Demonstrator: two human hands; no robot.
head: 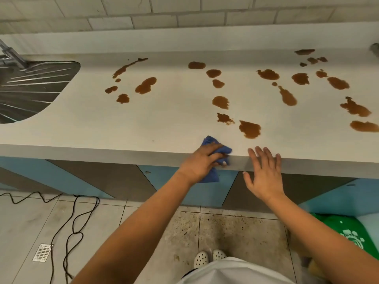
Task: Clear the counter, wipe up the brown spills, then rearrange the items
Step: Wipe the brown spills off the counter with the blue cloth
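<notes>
At the near edge of the desk (143,128), your left hand (200,160) grips a crumpled blue cloth (211,142); its fingers (213,149) curl over the soft folds, one corner poking out on the far side, the tail hanging below the lip. Just to the right, your right hand (264,173) hovers with its fingers spread flat, holding nothing. Glossy brown spills (249,129) dot the smooth pale top from centre to right, the nearest blotch just beyond both hands. Bare surface runs left toward the ribbed steel sink drainer (34,87).
</notes>
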